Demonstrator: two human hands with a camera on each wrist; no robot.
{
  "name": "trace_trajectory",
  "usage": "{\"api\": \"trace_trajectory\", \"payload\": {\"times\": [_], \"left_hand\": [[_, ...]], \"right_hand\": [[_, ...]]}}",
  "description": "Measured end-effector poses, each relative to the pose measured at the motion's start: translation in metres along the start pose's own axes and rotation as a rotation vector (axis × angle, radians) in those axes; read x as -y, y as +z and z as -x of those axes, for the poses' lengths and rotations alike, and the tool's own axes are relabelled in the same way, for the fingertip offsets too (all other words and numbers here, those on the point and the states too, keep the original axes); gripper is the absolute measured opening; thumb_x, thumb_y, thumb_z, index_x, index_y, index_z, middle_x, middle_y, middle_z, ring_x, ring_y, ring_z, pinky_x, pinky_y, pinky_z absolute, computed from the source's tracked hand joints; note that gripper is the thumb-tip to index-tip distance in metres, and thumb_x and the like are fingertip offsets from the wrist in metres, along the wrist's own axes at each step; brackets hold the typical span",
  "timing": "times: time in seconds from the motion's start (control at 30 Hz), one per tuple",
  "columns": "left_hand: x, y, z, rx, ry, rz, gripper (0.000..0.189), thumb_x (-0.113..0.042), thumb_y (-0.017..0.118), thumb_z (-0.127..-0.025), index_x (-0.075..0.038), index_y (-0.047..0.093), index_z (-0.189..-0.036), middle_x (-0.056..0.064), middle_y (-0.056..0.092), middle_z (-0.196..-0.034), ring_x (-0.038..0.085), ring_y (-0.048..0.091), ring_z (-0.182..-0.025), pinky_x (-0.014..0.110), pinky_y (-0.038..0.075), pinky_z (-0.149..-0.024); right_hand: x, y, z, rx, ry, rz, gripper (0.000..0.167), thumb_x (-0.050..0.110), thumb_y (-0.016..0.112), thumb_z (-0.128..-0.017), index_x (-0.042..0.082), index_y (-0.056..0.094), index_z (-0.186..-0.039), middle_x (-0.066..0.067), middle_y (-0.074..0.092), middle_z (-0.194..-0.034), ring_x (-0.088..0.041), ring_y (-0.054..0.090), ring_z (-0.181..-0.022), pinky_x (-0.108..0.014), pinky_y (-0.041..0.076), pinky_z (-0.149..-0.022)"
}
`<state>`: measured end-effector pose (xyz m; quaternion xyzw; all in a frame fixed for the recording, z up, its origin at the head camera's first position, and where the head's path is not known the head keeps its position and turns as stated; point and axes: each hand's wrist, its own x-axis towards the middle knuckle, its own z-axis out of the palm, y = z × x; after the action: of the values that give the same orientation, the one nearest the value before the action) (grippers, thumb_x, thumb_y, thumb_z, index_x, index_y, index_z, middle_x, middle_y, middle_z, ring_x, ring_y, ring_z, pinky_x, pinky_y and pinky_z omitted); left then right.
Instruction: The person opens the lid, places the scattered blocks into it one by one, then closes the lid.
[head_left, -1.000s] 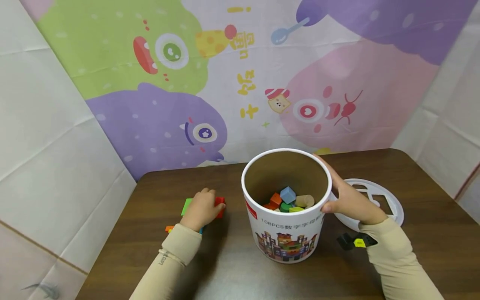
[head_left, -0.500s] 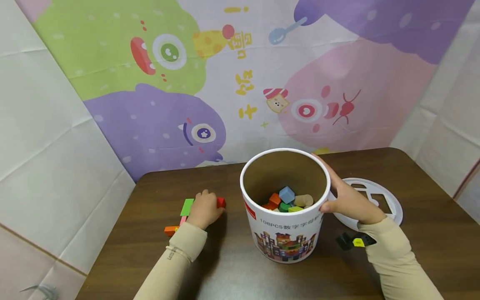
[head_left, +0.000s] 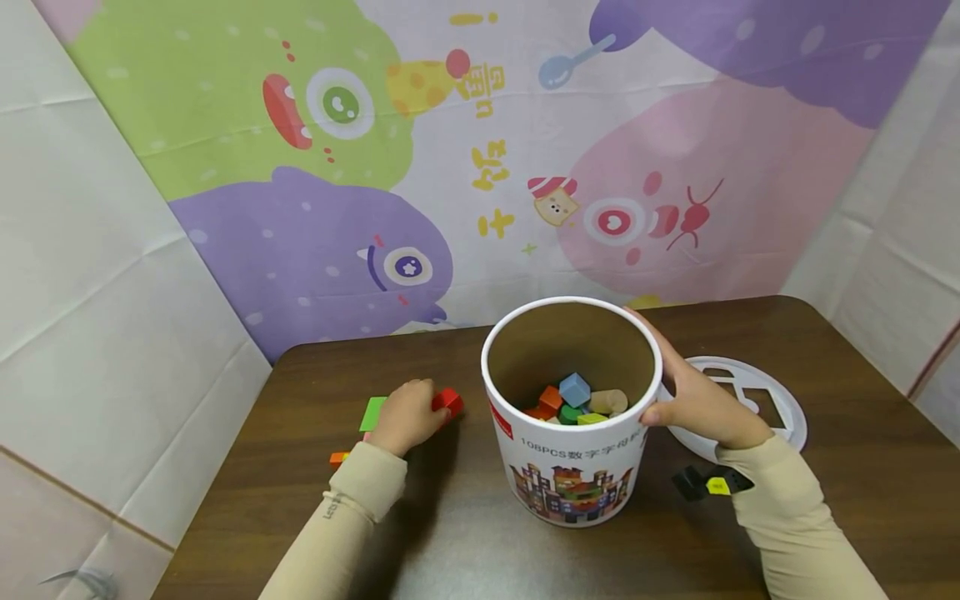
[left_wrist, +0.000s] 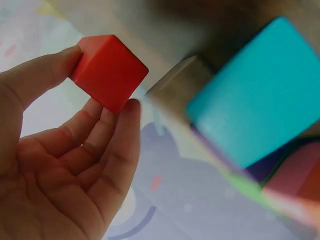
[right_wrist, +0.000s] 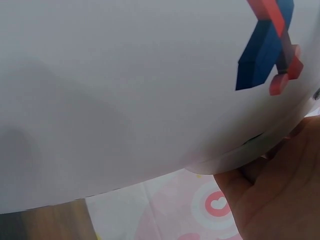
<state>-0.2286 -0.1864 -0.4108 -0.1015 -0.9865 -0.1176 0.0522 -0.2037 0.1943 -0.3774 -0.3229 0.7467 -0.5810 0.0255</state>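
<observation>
My left hand (head_left: 407, 417) pinches a red cube (left_wrist: 112, 74) between the thumb and a fingertip, left of a tall white bucket (head_left: 570, 492). Close in the left wrist view are a teal block (left_wrist: 260, 95) and a plain wooden block (left_wrist: 182, 85). A green block (head_left: 372, 414) and an orange block (head_left: 337, 459) show beside the left hand and sleeve. My right hand (head_left: 701, 404) grips the bucket's right side, thumb near the rim. Inside lie several coloured blocks, among them a blue cube (head_left: 575, 390) and a wooden cylinder (head_left: 609, 402).
Right of the bucket, partly behind the right hand, lies a round white lid (head_left: 798, 425) with cut-out shapes. A black item with a yellow label (head_left: 717, 485) sits by the right cuff. A printed cartoon cloth (head_left: 337, 250) hangs behind the brown table (head_left: 487, 542).
The red cube has shifted slightly right toward the bucket and shows more beyond the left hand's fingers. The bucket and right hand hold their place.
</observation>
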Motion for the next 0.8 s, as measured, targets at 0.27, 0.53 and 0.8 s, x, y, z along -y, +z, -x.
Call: {"api": "trace_trajectory", "payload": {"times": [0.27, 0.53, 0.8], "left_hand": [[-0.006, -0.031, 0.005, -0.037, 0.016, 0.090, 0.030, -0.016, 0.070, -0.088, 0.005, 0.065, -0.108, 0.017, 0.063, -0.095, 0.025, 0.059, -0.076, 0.041, 0.055, -0.074], [-0.025, -0.080, 0.014, -0.252, 0.132, 0.195, 0.034, -0.016, 0.068, -0.090, 0.002, 0.065, -0.117, 0.018, 0.064, -0.107, 0.028, 0.061, -0.087, 0.042, 0.053, -0.079], [-0.061, -0.119, 0.016, -0.403, 0.283, 0.352, 0.033, -0.017, 0.069, -0.091, -0.002, 0.066, -0.120, 0.011, 0.064, -0.109, 0.021, 0.055, -0.089, 0.033, 0.045, -0.074]], "right_hand": [[0.000, 0.000, 0.000, 0.002, 0.003, 0.000, 0.107, 0.059, 0.073, -0.077, 0.029, 0.010, -0.158, -0.005, 0.020, -0.160, -0.045, 0.028, -0.136, -0.077, 0.032, -0.098], [0.002, 0.001, 0.000, -0.007, 0.015, -0.004, 0.104, 0.052, 0.075, -0.077, 0.031, 0.012, -0.157, -0.007, 0.023, -0.159, -0.044, 0.029, -0.135, -0.075, 0.036, -0.096], [0.000, 0.000, -0.001, -0.006, 0.011, -0.003, 0.105, 0.054, 0.074, -0.077, 0.030, 0.012, -0.158, -0.007, 0.022, -0.159, -0.045, 0.029, -0.136, -0.076, 0.034, -0.097]]}}
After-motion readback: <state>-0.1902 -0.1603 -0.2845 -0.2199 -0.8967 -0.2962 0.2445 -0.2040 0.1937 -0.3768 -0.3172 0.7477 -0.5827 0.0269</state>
